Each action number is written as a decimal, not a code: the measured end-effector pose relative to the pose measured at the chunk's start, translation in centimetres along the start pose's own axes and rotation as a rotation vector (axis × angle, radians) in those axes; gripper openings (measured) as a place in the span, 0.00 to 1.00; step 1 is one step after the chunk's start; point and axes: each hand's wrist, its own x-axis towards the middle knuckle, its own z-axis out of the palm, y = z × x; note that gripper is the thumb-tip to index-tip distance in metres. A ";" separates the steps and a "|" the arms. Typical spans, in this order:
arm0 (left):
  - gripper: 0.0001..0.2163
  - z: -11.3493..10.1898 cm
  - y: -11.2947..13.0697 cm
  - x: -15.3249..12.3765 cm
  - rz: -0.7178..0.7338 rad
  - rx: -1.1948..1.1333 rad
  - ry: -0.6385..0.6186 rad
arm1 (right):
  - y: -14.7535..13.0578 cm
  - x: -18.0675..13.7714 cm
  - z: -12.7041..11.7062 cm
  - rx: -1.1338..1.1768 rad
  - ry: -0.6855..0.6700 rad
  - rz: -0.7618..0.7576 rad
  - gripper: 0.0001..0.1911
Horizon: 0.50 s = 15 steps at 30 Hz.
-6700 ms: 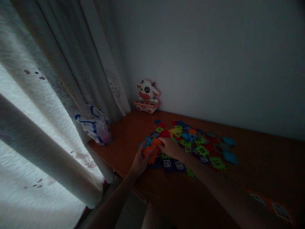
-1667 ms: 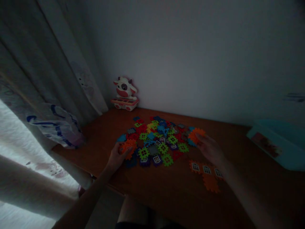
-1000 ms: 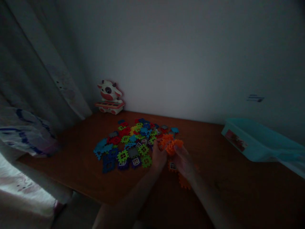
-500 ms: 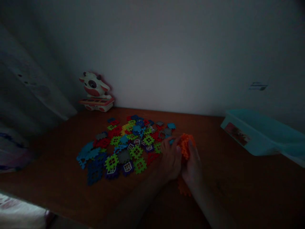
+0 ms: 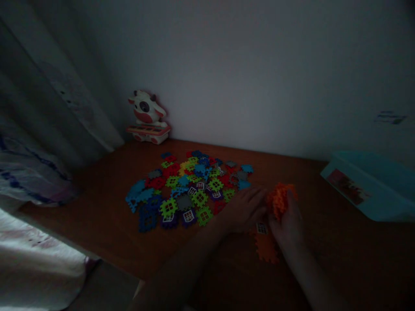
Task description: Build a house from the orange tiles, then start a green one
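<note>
My right hand [image 5: 288,224] is closed round a bunch of orange interlocking tiles [image 5: 279,199] with toothed edges, held above the table. Just left of it is my left hand [image 5: 246,209], palm down. Its fingers are stretched toward the bunch and the thumb is apart from them; the fingertips are dim, and whether they touch the tiles is unclear. Below both hands an orange tile [image 5: 267,249] lies on the table, with a white window grid [image 5: 262,228] at its upper end. Left of my hands spreads a pile of mixed tiles, among them a green window tile [image 5: 204,215] and a grey tile [image 5: 184,201].
A light blue plastic bin [image 5: 359,203] stands on the right of the brown wooden table [image 5: 110,211]. At the back left sits a cow toy with a keyboard [image 5: 147,116], against the wall. A curtain [image 5: 61,86] and a patterned plastic bag [image 5: 32,177] are at the left edge.
The view has shifted left, so everything sits farther right. My left hand has turned flatter and lower beside the orange bunch. The white window grid below my hands now shows.
</note>
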 end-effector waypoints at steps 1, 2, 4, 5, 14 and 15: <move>0.25 -0.4 -0.8 -0.3 0.029 0.049 -0.057 | -0.2 0.2 0.0 0.004 0.004 -0.009 0.25; 0.25 -0.8 -1.6 -0.8 0.048 0.085 -0.108 | -0.4 0.4 0.0 0.017 0.007 -0.017 0.25; 0.23 -1.9 -3.1 -1.9 0.068 0.080 -0.153 | -0.6 0.5 0.2 0.044 0.011 -0.028 0.24; 0.22 -2.6 -3.8 -2.5 0.077 0.056 -0.158 | -0.7 0.5 0.3 0.053 0.010 -0.031 0.23; 0.17 -6.9 -8.4 -6.2 0.100 0.026 -0.192 | -1.4 -1.1 0.8 0.027 0.020 0.021 0.19; 0.16 -7.3 -8.7 -6.3 0.097 0.040 -0.201 | -1.3 -1.2 1.1 0.022 0.009 0.037 0.19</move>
